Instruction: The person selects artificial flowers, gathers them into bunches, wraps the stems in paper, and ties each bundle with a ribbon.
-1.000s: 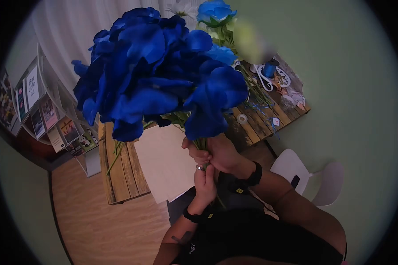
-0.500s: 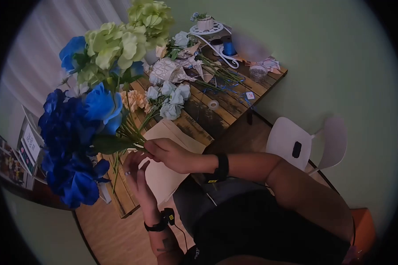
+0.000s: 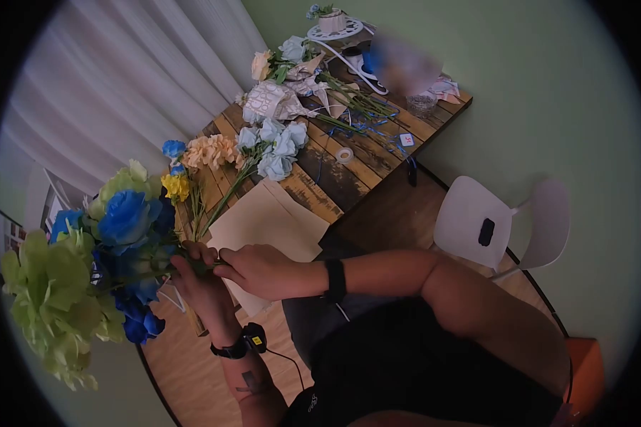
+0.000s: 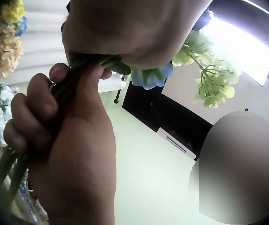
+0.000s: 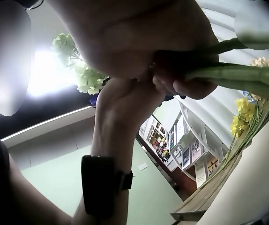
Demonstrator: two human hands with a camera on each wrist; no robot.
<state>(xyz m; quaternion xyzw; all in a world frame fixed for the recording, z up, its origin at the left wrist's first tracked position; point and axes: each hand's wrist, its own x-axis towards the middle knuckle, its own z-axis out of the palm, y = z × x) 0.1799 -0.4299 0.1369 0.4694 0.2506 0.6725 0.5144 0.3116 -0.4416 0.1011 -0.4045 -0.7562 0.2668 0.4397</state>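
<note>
A bouquet of green hydrangeas (image 3: pixel 50 292), bright blue roses (image 3: pixel 128 219) and dark blue flowers (image 3: pixel 142 319) leans out to the left in the head view. My left hand (image 3: pixel 206 288) grips its stems just below the blooms. Right beside it, my right hand (image 3: pixel 267 272) holds the same bundle farther down. In the left wrist view, the right hand's fingers (image 4: pixel 38 101) curl round the stems. Thick green stems (image 5: pixel 247 75) stick out past the right hand in the right wrist view.
On the wooden table (image 3: pixel 310 188) lie pale paper sheets (image 3: pixel 263 220), light blue roses (image 3: pixel 274 146), peach flowers (image 3: pixel 212 151), yellow flowers (image 3: pixel 176 186), a tape roll (image 3: pixel 344 155) and a wrapped bunch (image 3: pixel 274 102). A white chair (image 3: pixel 470 213) stands at right.
The bouquet has gone from upright in front of me to tilted low at the left, turned so its green hydrangeas face me. The left hand, loosely spread half a second ago, now grips the stems.
</note>
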